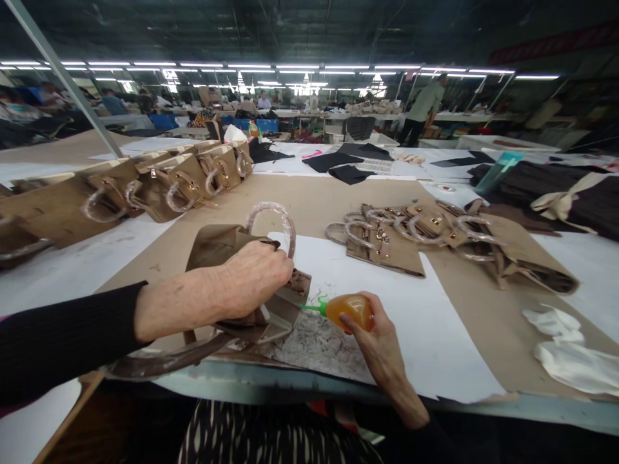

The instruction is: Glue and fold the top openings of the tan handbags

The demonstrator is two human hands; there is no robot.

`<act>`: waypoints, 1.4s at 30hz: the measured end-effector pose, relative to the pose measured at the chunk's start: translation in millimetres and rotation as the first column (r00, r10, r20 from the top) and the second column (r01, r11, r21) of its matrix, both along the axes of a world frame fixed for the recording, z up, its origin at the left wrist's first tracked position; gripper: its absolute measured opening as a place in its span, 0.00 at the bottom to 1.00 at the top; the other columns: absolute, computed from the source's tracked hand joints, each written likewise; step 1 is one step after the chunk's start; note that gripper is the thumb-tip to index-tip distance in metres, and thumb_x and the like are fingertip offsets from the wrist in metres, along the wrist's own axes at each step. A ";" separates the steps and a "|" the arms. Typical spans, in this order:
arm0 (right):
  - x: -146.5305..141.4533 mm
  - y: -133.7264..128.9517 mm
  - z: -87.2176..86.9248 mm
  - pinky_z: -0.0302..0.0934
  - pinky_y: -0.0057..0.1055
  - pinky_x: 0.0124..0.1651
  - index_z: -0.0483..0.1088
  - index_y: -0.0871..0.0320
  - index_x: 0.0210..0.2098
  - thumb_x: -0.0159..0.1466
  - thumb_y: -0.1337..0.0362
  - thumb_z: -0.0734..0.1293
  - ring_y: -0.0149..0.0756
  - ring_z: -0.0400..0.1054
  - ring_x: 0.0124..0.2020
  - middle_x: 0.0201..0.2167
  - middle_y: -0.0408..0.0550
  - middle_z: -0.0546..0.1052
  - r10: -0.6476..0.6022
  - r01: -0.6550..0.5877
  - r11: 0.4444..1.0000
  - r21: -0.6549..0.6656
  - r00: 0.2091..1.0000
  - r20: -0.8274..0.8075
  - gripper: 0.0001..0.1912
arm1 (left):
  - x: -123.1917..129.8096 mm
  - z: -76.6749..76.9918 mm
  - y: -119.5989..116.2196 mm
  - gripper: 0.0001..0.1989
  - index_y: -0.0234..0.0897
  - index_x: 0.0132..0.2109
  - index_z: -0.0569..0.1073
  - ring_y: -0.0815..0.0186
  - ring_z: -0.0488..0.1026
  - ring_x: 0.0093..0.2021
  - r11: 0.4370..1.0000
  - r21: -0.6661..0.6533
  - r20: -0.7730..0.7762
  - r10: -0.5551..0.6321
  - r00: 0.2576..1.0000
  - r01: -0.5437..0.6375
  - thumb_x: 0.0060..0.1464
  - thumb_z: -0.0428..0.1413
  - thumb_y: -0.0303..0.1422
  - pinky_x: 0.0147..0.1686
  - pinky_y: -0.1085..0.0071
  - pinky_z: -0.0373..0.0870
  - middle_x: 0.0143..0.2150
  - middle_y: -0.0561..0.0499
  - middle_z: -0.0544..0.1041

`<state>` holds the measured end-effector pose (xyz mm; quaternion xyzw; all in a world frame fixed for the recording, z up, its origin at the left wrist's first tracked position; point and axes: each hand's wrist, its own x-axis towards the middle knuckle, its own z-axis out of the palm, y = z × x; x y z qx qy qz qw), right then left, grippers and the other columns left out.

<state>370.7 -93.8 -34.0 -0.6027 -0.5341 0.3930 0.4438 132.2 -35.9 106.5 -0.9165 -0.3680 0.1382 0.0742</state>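
A brown handbag (213, 248) lies near the table's front edge, its plastic-wrapped handles (290, 232) sticking out on both sides. My left hand (256, 277) is closed on the bag's upper part; the fingertips are hidden behind the knuckles. In my right hand (382, 341) is a squeeze bottle (351, 310) of amber liquid, probably glue, with a thin green nozzle (316, 307). The nozzle points left, its tip at the bag's edge; whether it touches I cannot tell. Under the bag and bottle, the white sheet (338, 354) is stained with dark marks.
Several finished-looking brown bags (169, 183) stand in a row at left. More bags (387, 241) lie overlapping at right. White cloth scraps (575, 361) rest at the right front, black pieces (338, 161) at the back. A slanted metal pole (72, 84) rises at left. People work beyond.
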 end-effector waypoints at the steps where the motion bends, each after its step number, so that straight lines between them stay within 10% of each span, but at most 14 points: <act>1: -0.2 -1.0 -0.6 0.64 0.39 0.38 0.63 0.55 0.46 0.56 0.47 0.70 0.45 0.67 0.33 0.32 0.46 0.73 0.007 -0.008 1.000 -0.011 1.000 -0.011 0.26 | 0.1 0.9 -2.9 0.09 0.33 0.36 0.71 0.60 0.71 0.33 1.000 -0.001 -0.020 0.011 1.000 -0.011 0.42 0.57 0.24 0.33 0.66 0.62 0.34 0.44 0.74; 25: 0.0 -12.2 -1.3 0.67 0.32 0.26 0.65 0.56 0.40 0.56 0.51 0.70 0.42 0.68 0.31 0.32 0.46 0.73 0.053 -0.099 0.980 -0.173 0.966 -0.252 0.19 | -24.1 -20.2 -85.4 0.13 0.32 0.41 0.70 0.63 0.68 0.26 0.935 0.354 0.059 0.016 0.998 -0.036 0.46 0.51 0.19 0.24 0.67 0.63 0.36 0.46 0.74; 42: 0.3 -17.6 -10.8 0.64 0.28 0.20 0.67 0.58 0.37 0.55 0.50 0.71 0.36 0.67 0.24 0.28 0.44 0.72 0.052 -0.133 0.964 -0.232 0.944 -0.325 0.19 | -26.4 -25.2 -93.7 0.17 0.29 0.45 0.69 0.62 0.70 0.27 0.931 0.361 0.101 0.022 0.995 -0.058 0.45 0.51 0.20 0.23 0.66 0.63 0.37 0.46 0.74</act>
